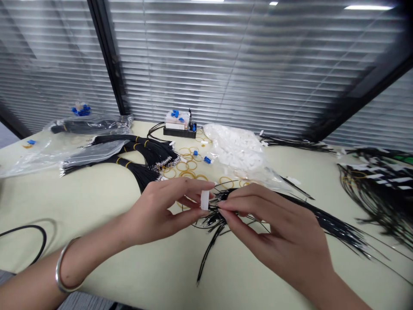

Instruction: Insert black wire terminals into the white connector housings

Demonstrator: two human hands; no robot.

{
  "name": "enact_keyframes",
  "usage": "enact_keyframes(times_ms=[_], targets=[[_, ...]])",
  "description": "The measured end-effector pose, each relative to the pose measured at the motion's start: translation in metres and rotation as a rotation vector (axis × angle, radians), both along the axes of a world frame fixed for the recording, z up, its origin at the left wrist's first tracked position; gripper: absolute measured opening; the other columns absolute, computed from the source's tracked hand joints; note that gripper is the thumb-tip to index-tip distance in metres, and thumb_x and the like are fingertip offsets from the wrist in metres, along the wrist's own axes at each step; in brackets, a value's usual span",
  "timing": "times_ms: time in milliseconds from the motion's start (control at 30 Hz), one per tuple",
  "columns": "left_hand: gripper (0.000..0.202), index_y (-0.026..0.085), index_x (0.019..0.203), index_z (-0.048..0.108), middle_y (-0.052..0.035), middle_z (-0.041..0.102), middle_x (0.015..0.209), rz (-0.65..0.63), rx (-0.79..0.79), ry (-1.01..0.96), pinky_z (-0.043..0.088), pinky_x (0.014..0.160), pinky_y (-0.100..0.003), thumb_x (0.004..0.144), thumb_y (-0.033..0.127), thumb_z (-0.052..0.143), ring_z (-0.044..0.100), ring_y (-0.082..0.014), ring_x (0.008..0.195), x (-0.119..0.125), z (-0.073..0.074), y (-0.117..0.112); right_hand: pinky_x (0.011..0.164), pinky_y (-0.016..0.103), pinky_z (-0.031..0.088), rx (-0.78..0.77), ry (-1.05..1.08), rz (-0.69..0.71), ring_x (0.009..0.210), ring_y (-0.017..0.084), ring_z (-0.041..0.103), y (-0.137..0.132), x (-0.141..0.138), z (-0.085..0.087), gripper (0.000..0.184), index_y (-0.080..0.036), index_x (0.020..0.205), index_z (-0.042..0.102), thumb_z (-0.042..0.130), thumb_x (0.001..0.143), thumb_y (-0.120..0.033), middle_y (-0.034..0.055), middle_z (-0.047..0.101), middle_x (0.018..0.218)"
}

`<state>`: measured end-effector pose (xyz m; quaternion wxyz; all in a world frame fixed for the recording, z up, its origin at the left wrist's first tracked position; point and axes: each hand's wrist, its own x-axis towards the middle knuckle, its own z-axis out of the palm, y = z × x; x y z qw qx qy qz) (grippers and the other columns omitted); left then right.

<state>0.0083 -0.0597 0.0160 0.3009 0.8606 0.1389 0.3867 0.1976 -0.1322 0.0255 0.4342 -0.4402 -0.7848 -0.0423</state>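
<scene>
My left hand [161,209] pinches a small white connector [204,199] between thumb and fingers, above the pale table [106,215]. A silver bangle sits on that wrist. My right hand [274,232] is closed in a pinch on thin black wires [213,232] right beside the connector. These wires belong to a loose black bundle [338,228] that trails off to the right across the table. Several wire ends hang down toward me below the hands.
Tied black wire bundles [142,157] lie at the back left, next to clear plastic bags [48,153]. Yellow rubber bands [189,170] are scattered mid-table. A bag of white parts [237,148], a black tray with boxes [179,125] and more wires [380,189] lie behind.
</scene>
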Motion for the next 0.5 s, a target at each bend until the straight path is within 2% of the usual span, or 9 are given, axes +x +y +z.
enact_keyframes(times_ms=[233, 367, 500], targets=[[0.034, 0.011, 0.113, 0.056, -0.0082, 0.07, 0.094, 0.005, -0.013, 0.023, 0.06, 0.072, -0.021, 0.08, 0.016, 0.063, 0.068, -0.0123, 0.078, 0.0012, 0.0005, 0.0012, 0.054, 0.013, 0.044, -0.163, 0.116, 0.071, 0.067, 0.004, 0.055, 0.0017, -0.0007, 0.0016, 0.011, -0.017, 0.081, 0.061, 0.054, 0.081, -0.009, 0.0002, 0.059, 0.076], [0.034, 0.009, 0.113, 0.056, -0.0087, 0.07, 0.093, 0.009, -0.017, 0.025, 0.06, 0.072, -0.02, 0.08, 0.016, 0.063, 0.068, -0.0119, 0.077, 0.0009, 0.0008, 0.0011, 0.053, 0.014, 0.044, -0.165, 0.122, 0.065, 0.066, 0.004, 0.054, 0.0024, -0.0014, 0.0031, 0.011, -0.017, 0.08, 0.061, 0.053, 0.082, -0.01, 0.0005, 0.059, 0.076], [0.034, 0.013, 0.114, 0.055, -0.0074, 0.07, 0.095, 0.011, -0.014, 0.034, 0.06, 0.072, -0.021, 0.081, 0.017, 0.063, 0.068, -0.012, 0.078, 0.0003, -0.0003, 0.0018, 0.055, 0.015, 0.045, -0.145, 0.109, 0.055, 0.067, 0.005, 0.054, 0.0029, -0.0013, 0.0025, 0.011, -0.018, 0.081, 0.06, 0.052, 0.083, -0.011, 0.0005, 0.059, 0.076]])
